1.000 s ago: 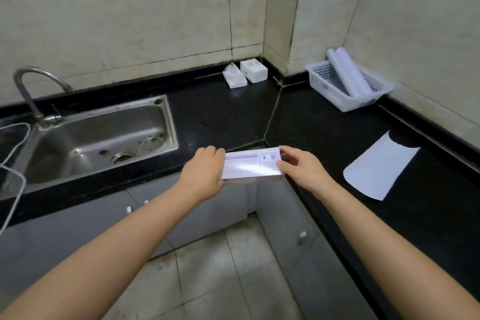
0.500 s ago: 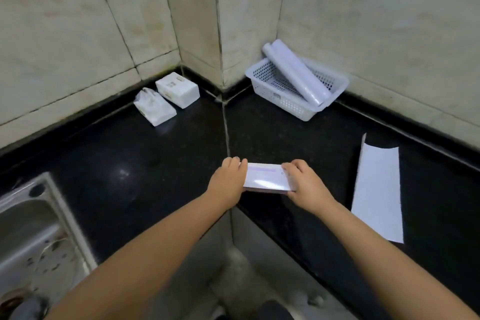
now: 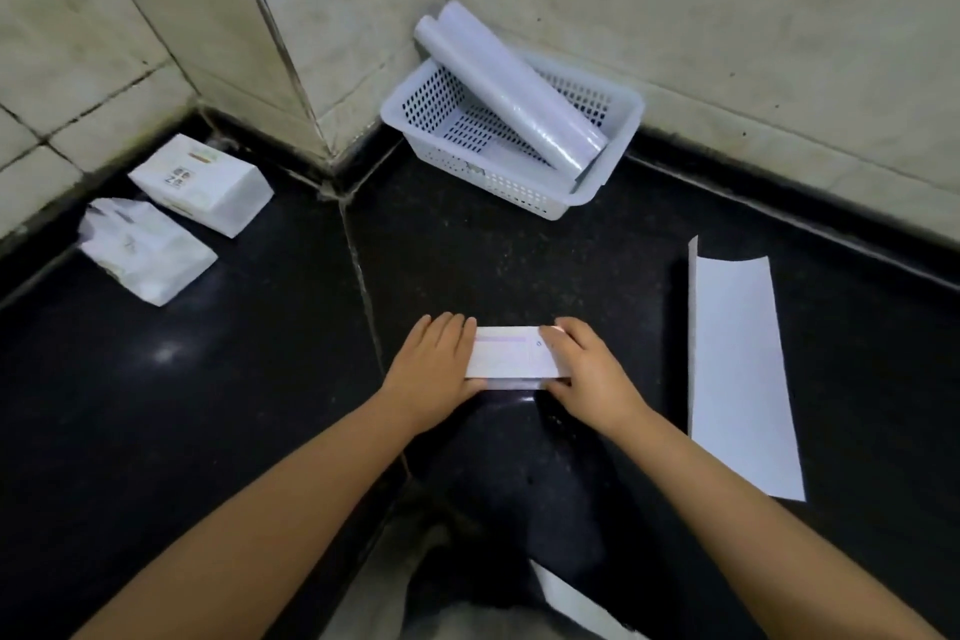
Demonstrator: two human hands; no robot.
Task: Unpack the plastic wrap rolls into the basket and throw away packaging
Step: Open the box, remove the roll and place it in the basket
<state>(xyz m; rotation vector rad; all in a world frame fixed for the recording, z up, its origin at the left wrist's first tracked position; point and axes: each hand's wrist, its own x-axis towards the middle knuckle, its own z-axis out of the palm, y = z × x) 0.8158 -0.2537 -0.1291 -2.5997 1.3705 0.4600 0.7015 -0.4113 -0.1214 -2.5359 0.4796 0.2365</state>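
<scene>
Both hands press a small white box [image 3: 511,352] against the black desk [image 3: 260,379], in front of the white basket [image 3: 608,172] that sits in the wall corner. The left hand [image 3: 434,366] covers the box's left end and the right hand [image 3: 587,369] its right end, each grip clamped on it. Two plastic wrap rolls [image 3: 511,83] lie slanted in the basket, their upper ends over its rim. A flat white sheet [image 3: 737,369] lies right of the box; two white packets [image 3: 171,213] lie far left of the basket.

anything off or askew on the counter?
Rolls lie diagonally, upper ends poking over the basket rim. Loose white sheet lies flat on the counter, right of the hands. Nothing spilled or damaged.
</scene>
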